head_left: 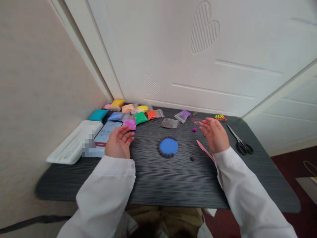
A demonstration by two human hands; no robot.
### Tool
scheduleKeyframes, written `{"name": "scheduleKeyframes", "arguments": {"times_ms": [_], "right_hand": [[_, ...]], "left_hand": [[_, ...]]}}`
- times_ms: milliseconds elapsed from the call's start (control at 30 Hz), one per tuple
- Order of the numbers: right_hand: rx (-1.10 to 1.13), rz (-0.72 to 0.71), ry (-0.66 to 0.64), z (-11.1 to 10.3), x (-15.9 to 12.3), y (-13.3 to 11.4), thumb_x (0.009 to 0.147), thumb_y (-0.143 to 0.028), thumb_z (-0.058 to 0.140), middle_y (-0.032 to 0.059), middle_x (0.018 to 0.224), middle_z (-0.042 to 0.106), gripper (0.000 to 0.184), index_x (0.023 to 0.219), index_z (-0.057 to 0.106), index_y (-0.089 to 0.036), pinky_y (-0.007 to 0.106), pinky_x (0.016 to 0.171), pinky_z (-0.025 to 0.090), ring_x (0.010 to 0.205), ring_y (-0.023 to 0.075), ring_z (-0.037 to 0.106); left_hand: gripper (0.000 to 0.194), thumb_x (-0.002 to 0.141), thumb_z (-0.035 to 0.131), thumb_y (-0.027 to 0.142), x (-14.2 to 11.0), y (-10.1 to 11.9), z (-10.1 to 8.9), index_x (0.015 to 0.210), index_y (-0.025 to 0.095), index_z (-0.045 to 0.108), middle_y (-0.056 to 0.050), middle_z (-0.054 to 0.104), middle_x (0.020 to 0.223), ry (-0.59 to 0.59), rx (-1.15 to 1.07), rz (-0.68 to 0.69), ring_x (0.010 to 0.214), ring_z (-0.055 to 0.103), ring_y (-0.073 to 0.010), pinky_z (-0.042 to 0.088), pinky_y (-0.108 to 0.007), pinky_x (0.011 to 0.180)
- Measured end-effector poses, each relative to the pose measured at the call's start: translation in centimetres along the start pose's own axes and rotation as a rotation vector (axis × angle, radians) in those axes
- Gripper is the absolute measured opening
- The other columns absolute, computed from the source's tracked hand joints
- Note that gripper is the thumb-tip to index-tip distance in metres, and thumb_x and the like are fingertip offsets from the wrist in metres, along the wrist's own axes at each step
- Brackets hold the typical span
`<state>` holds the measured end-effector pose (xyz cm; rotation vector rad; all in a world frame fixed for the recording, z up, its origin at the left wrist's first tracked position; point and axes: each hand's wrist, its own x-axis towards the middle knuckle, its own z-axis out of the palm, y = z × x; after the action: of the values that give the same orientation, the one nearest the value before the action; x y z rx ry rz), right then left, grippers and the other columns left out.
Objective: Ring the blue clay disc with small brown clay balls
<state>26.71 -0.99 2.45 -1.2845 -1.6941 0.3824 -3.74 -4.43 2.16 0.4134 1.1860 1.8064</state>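
A flat blue clay disc point(168, 146) lies mid-table, with small dark brown clay balls point(161, 152) along its left, top and bottom edge; its right edge is bare. To the left, my left hand point(120, 142) hovers with fingers apart and nothing in it, near the phone and the pink clay packet point(129, 124). My right hand point(214, 135) is raised at the right, its fingers loosely curved and apart, holding nothing I can see. Just below it lies a pink plastic knife point(205, 150), partly hidden by the sleeve. A dark brown lump of clay point(192, 158) rests right of the disc.
Several coloured clay packets point(141, 118) line the back left. A phone point(106, 135) and a white tray point(74, 148) stand at the left edge. Black-handled scissors point(241, 142) lie far right. A purple lump point(194, 129) and brown packet point(169, 123) sit behind the disc.
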Motion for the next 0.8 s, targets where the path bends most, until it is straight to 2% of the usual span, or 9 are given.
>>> {"name": "scheduleKeyframes", "arguments": {"times_ms": [67, 133, 233, 367, 533, 600, 700, 800], "right_hand": [[-0.022, -0.086, -0.156, 0.9, -1.5, -1.6, 0.085, -0.042, 0.029, 0.0088, 0.117, 0.051, 0.041, 0.117, 0.041, -0.02, 0.038, 0.09, 0.041, 0.109, 0.0181, 0.048], [-0.279, -0.31, -0.401, 1.4, -2.9, -3.0, 0.082, -0.044, 0.036, 0.01, 0.134, 0.035, 0.053, 0.128, 0.031, -0.018, 0.047, 0.102, 0.022, 0.126, 0.0227, 0.025], [-0.52, -0.471, -0.558, 1.8, -4.1, -3.8, 0.08, -0.049, 0.034, 0.0103, 0.14, 0.022, 0.064, 0.133, 0.022, -0.015, 0.052, 0.104, 0.008, 0.13, 0.0254, 0.014], [-0.573, -0.487, -0.63, 2.1, -4.9, -3.7, 0.08, -0.055, 0.029, 0.0113, 0.14, 0.019, 0.069, 0.134, 0.019, -0.013, 0.052, 0.103, 0.008, 0.129, 0.0257, 0.016], [-0.432, -0.573, -0.77, 2.4, -6.3, -4.2, 0.078, -0.061, 0.025, 0.0079, 0.14, 0.022, 0.071, 0.134, 0.019, -0.017, 0.05, 0.104, 0.01, 0.128, 0.023, 0.019], [-0.434, -0.571, -0.743, 2.5, -6.3, -4.0, 0.077, -0.06, 0.027, 0.0081, 0.139, 0.023, 0.071, 0.133, 0.02, -0.017, 0.051, 0.104, 0.009, 0.128, 0.0233, 0.02], [-0.532, -0.455, -0.643, 2.3, -5.7, -3.4, 0.079, -0.057, 0.027, 0.0121, 0.139, 0.022, 0.072, 0.133, 0.018, -0.011, 0.053, 0.103, 0.007, 0.128, 0.0252, 0.019], [-0.546, -0.439, -0.654, 2.1, -5.7, -3.0, 0.077, -0.06, 0.027, 0.0128, 0.14, 0.019, 0.076, 0.134, 0.018, -0.01, 0.054, 0.102, 0.006, 0.128, 0.026, 0.018]], "left_hand": [[0.026, 0.068, 0.049, 0.039, 0.3, -0.7, 0.4, 0.075, 0.017, 0.059, -0.002, 0.058, 0.076, -0.042, 0.083, 0.093, 0.058, 0.054, -0.0095, 0.039, -0.021, 0.051], [0.027, 0.069, 0.05, 0.04, 0.7, -1.6, 0.6, 0.079, 0.016, 0.06, -0.003, 0.059, 0.076, -0.107, 0.185, 0.154, 0.057, 0.054, -0.0098, 0.038, -0.021, 0.049], [0.028, 0.07, 0.053, 0.039, 1.5, -2.9, 0.7, 0.08, 0.014, 0.062, -0.005, 0.061, 0.076, -0.17, 0.312, 0.189, 0.056, 0.054, -0.0102, 0.038, -0.021, 0.048], [0.028, 0.074, 0.05, 0.037, 2.9, -4.1, 1.7, 0.079, 0.012, 0.063, -0.006, 0.061, 0.073, -0.239, 0.414, 0.261, 0.054, 0.053, -0.0093, 0.038, -0.02, 0.048], [0.029, 0.078, 0.046, 0.036, 5.2, -4.7, 3.6, 0.071, 0.012, 0.062, -0.004, 0.059, 0.062, -0.178, 0.355, 0.243, 0.045, 0.05, -0.0076, 0.035, -0.019, 0.043], [0.029, 0.077, 0.046, 0.036, 5.8, -4.8, 4.0, 0.07, 0.013, 0.061, -0.003, 0.059, 0.059, -0.174, 0.341, 0.239, 0.044, 0.05, -0.0072, 0.035, -0.019, 0.042], [0.033, 0.078, 0.045, 0.04, 6.2, -4.9, 4.0, 0.07, 0.013, 0.062, -0.003, 0.059, 0.059, -0.204, 0.337, 0.263, 0.043, 0.05, -0.0074, 0.035, -0.019, 0.041], [0.039, 0.078, 0.042, 0.045, 6.3, -5.0, 3.8, 0.071, 0.013, 0.062, -0.004, 0.058, 0.06, -0.226, 0.324, 0.274, 0.043, 0.05, -0.0079, 0.034, -0.019, 0.04]]}}
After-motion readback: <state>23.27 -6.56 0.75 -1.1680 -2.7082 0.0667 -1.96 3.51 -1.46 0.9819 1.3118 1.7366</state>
